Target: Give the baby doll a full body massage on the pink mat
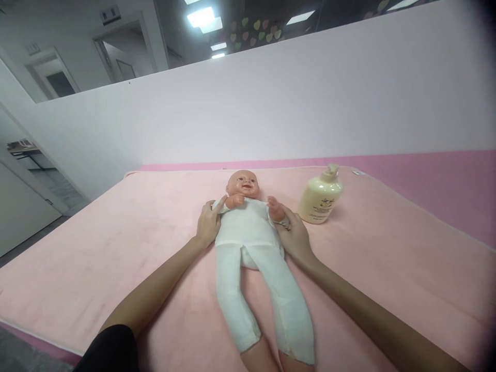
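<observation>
- The baby doll [251, 243] lies on its back in the middle of the pink towel [116, 248], head away from me, legs pointing toward me, right between my two hands.
- My left hand [208, 223] rests against the doll's side at the shoulder, fingers spread open and touching the white clothing, not gripping.
- My right hand [293, 236] lies along the doll's other side, fingers loosely curled around the doll's raised arm near its wrist.
- A cream pump bottle [320, 195] stands upright on the towel just beside my right hand, near the doll's raised hand but apart from it.
- A white partition wall [271, 103] rises behind the bench; nothing lies between my hands and the doll.
- Both forearms stretch forward, nearly straight, converging on the doll's torso.
</observation>
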`<state>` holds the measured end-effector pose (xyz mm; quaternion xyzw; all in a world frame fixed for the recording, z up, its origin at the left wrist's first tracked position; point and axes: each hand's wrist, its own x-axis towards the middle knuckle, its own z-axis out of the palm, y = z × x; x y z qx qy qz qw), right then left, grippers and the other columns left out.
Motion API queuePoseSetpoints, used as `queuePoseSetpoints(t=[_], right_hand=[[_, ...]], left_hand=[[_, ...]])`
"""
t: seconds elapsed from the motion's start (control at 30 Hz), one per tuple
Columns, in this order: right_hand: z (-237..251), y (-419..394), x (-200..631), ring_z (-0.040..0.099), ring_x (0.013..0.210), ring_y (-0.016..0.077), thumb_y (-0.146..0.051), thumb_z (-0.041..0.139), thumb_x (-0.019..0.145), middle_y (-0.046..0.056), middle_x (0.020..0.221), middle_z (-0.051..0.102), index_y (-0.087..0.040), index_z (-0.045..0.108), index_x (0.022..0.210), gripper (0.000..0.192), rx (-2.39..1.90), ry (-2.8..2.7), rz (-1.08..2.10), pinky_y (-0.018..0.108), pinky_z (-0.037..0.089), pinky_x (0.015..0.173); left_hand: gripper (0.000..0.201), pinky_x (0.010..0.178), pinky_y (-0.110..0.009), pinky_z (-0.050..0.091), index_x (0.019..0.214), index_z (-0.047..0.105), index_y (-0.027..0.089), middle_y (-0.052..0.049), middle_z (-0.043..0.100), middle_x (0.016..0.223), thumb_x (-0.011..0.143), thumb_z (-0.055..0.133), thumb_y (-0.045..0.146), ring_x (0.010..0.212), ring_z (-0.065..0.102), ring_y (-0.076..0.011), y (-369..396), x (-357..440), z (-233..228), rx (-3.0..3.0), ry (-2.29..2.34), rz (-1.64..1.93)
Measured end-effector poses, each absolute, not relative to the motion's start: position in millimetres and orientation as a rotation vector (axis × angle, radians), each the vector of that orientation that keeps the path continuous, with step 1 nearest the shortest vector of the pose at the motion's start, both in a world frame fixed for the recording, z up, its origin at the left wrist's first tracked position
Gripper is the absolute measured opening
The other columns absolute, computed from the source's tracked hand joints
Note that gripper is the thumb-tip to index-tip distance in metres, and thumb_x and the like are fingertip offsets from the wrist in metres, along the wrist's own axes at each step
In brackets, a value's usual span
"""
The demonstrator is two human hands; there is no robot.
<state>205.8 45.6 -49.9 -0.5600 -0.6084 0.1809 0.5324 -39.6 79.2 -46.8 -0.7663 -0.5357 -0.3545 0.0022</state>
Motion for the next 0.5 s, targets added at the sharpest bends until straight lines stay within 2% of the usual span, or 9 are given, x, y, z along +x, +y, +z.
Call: queuePoseSetpoints(t=[0.1,0.2,0.5], right_hand=[[-44,44,212,0.049,0.087,0.0205,-0.009,0.044,0.076,0.005,0.085,0.051,-0.027,0.059,0.127,0.056,-1.521,-1.784,0.207,0.03,0.042,0.071],[-40,42,212,0.046,0.086,0.0204,-0.007,0.042,0.078,0.006,0.085,0.05,-0.028,0.059,0.128,0.057,-1.586,-1.894,0.087,0.027,0.037,0.065],[-39,41,211,0.046,0.086,0.0208,-0.008,0.042,0.08,0.006,0.086,0.05,-0.026,0.057,0.129,0.055,-1.588,-1.924,0.042,0.027,0.039,0.065]], left_hand=[[0.058,0.094,-0.037,0.043,0.142,0.043,0.033,-0.01,0.049,0.123,0.089,0.035,0.01,0.111,0.047,-0.0227,77,-40,-46,-2.419,-1.513,-1.055],[0.051,0.096,-0.038,0.043,0.138,0.049,0.034,-0.01,0.049,0.127,0.093,0.034,0.015,0.113,0.047,-0.0228,76,-42,-46,-2.435,-1.407,-1.042],[0.053,0.098,-0.039,0.042,0.138,0.049,0.032,-0.01,0.049,0.128,0.091,0.036,0.013,0.116,0.047,-0.0226,77,-43,-46,-2.461,-1.426,-1.083]])
